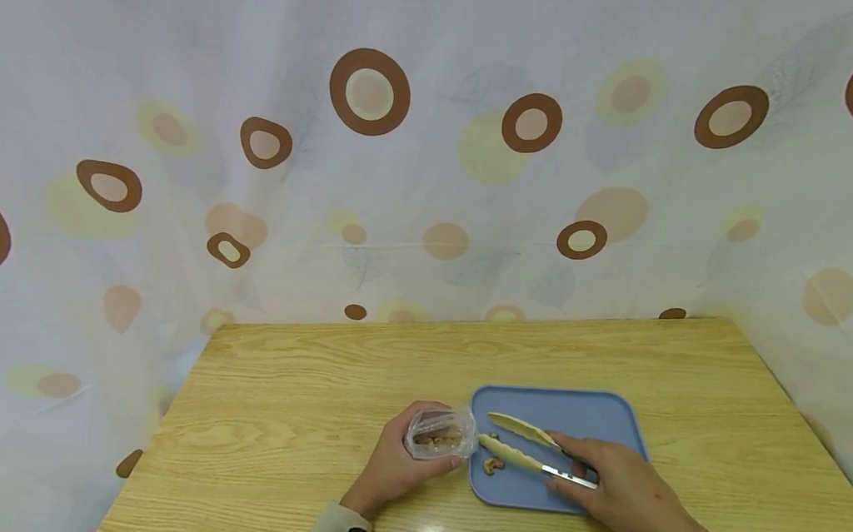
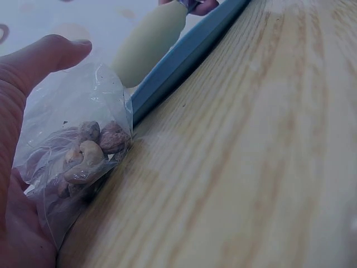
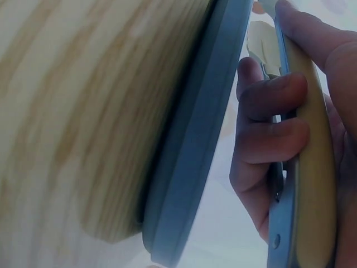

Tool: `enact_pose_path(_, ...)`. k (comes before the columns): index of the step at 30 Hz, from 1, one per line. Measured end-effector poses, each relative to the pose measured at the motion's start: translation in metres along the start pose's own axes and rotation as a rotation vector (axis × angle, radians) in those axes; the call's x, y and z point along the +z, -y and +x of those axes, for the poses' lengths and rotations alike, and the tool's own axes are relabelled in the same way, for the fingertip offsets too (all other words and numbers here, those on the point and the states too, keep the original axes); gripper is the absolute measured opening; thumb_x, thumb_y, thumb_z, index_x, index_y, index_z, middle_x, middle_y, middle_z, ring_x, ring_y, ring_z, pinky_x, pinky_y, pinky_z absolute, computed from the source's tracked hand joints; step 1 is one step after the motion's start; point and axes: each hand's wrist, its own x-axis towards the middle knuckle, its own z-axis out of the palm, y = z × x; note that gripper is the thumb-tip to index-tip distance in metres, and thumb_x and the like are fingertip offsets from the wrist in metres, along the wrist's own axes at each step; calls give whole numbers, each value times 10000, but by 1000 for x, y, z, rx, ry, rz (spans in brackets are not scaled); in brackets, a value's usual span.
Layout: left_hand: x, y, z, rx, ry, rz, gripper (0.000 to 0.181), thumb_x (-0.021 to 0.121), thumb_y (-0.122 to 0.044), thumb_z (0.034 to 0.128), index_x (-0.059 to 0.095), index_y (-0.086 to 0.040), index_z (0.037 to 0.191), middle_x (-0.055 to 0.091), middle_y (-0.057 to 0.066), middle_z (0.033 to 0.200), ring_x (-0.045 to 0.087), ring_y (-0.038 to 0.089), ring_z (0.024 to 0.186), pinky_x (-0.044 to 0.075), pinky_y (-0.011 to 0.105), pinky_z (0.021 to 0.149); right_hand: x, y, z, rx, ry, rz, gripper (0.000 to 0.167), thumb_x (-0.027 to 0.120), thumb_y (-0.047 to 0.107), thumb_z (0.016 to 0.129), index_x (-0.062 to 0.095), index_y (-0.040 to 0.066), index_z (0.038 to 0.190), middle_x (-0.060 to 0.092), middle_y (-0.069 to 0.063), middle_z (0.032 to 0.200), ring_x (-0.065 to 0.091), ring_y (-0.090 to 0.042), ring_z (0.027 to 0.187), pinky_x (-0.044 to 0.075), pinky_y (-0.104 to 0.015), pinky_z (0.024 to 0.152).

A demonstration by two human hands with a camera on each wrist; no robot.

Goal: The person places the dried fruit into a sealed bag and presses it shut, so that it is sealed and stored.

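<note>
My left hand [image 1: 392, 459] holds a clear plastic bag [image 1: 463, 427], thumb and fingers curled about its sides. The bag's mouth is open, and several nuts [image 1: 437, 440] lie inside; the left wrist view shows a pale cashew [image 2: 86, 162] among darker, wrinkled ones. My right hand [image 1: 627, 490] grips metal tongs with cream tips [image 1: 513, 454], the arms spread apart and nothing between them. Its fingers wrap the tan-faced handle [image 3: 315, 195] in the right wrist view. Below the tips, a few brown nuts [image 1: 492, 466] sit on the left part of a blue tray [image 1: 573, 407].
The wood-grain table [image 1: 295, 406] carries the tray right of centre, with the bag beside its left rim. A white curtain [image 1: 403, 181] with brown and yellow rings stands behind the table and along its sides.
</note>
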Motion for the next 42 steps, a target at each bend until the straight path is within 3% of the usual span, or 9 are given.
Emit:
enact_pose_path(2, 0, 0, 0, -4, 0, 0, 577, 934, -214, 876, 685, -304, 1389, 720, -32, 1400, 679, 187, 1265, 522, 289, 1087, 0, -1, 0, 3, 9, -4, 631, 797, 481, 987, 691, 97, 1475, 508, 189, 773, 455, 39, 727, 392, -209, 661)
enact_pose_path(5, 0, -1, 0, -8, 1, 0, 578, 934, -218, 877, 684, -307, 1390, 718, -39, 1404, 677, 188, 1270, 522, 291, 1089, -1, -2, 1, 4, 17, -23, 628, 794, 490, 986, 699, 96, 1466, 673, 192, 919, 523, 37, 818, 450, -225, 714)
enact_pose_path(10, 0, 0, 0, 3, -1, 7, 585, 933, -202, 874, 683, -294, 1395, 718, -24, 1403, 676, 186, 1269, 520, 291, 1089, 0, -4, 0, -14, 21, -64, 630, 805, 516, 968, 727, 96, 1431, 808, 28, 1246, 671, -13, 1003, 560, -268, 793)
enact_pose_path(16, 0, -1, 0, 10, -1, 7, 581, 929, -199, 876, 683, -292, 1393, 720, -13, 1399, 678, 187, 1263, 526, 293, 1085, 3, -6, -2, -29, 21, -101, 592, 802, 512, 971, 748, 116, 1407, 816, -19, 1275, 784, -224, 1123, 634, -379, 875)
enact_pose_path(20, 0, -1, 0, 9, 0, 9, 577, 927, -200, 878, 683, -294, 1392, 721, -13, 1396, 680, 191, 1259, 529, 295, 1084, 3, -7, -3, -21, 28, -112, 547, 796, 492, 978, 758, 142, 1398, 813, -18, 1294, 789, -281, 1157, 645, -441, 921)
enact_pose_path(36, 0, -2, 0, 0, 2, 15, 573, 926, -207, 882, 681, -293, 1393, 723, -14, 1393, 681, 205, 1260, 525, 294, 1085, 0, -5, -5, 13, 41, -80, 553, 776, 502, 990, 744, 162, 1424, 806, -12, 1318, 777, -277, 1200, 646, -450, 940)
enact_pose_path(42, 0, -2, 0, 3, 0, 16, 574, 927, -204, 879, 683, -281, 1392, 727, -3, 1386, 683, 205, 1252, 523, 293, 1083, -2, -3, -5, 20, 0, -91, 520, 752, 504, 1011, 739, 205, 1436, 807, 38, 1302, 769, -197, 1173, 640, -389, 915)
